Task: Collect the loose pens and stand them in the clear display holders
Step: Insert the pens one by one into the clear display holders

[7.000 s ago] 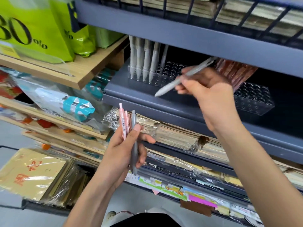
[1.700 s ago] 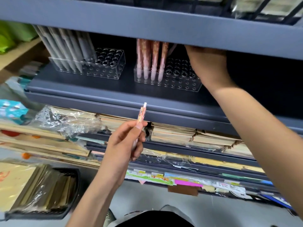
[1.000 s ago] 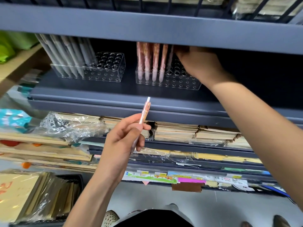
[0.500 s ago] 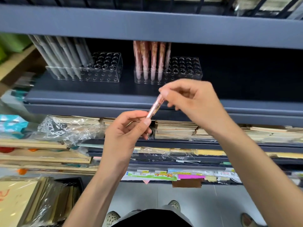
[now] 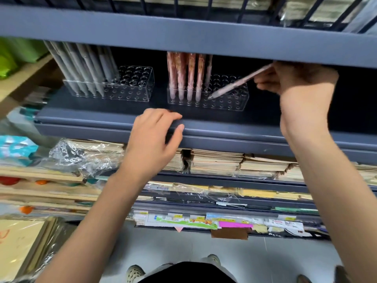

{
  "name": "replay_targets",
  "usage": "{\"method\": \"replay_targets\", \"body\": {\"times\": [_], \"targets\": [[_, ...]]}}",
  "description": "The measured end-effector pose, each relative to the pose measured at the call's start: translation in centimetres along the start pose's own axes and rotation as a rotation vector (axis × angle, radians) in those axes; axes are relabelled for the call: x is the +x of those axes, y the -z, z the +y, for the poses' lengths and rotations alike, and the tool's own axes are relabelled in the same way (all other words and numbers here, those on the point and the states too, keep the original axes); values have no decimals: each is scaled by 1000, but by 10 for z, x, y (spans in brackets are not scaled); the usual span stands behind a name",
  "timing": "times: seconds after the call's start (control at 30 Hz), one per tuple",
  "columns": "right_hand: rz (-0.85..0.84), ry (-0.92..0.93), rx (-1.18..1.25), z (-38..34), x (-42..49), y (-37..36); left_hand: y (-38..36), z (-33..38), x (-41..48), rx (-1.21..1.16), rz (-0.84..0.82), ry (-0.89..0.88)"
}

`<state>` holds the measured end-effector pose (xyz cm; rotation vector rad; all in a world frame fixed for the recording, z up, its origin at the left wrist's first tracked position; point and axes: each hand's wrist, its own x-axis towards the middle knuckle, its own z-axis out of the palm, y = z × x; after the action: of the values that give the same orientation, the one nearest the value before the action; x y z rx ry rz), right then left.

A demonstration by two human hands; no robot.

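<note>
My right hand [image 5: 295,78] pinches a pink pen [image 5: 234,84] slanted down to the left, its tip over the holes of the right clear holder [image 5: 230,103]. Several pink pens [image 5: 189,76] stand upright in that holder's left rows. The left clear holder [image 5: 132,92] carries several grey pens [image 5: 85,72] leaning left. My left hand [image 5: 155,137] holds nothing and rests on the front lip of the dark shelf [image 5: 234,129], fingers over the edge.
The shelf above [image 5: 183,35] hangs low over the holders and hides the pen tops. Stacks of paper goods [image 5: 216,162] fill the shelf below, with plastic-wrapped items [image 5: 81,154] at left. Price labels [image 5: 204,221] line a lower shelf edge.
My right hand took the pink pen from my left hand and carried it up to the right holder. My left hand, now empty, moved up onto the shelf edge.
</note>
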<state>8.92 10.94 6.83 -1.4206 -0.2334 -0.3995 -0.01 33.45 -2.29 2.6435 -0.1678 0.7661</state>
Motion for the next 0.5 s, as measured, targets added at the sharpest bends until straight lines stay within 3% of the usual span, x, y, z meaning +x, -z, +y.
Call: {"method": "replay_targets", "body": {"times": [0.1,0.23,0.27,0.4,0.5], "targets": [[41,52,-13,4,9,-7,-17,0,-7,212,2,-64],[93,-7,128,6,17,-24,-27,-1,-19,267,49,-72],[90,-11,59,6,17,-27,-29,-1,-20,272,60,-72],[-150,138,-742,14,29,-32,-33,0,-21,266,95,-63],[-254,127,-972,13,38,-46,-33,-1,-21,267,108,-61]]}}
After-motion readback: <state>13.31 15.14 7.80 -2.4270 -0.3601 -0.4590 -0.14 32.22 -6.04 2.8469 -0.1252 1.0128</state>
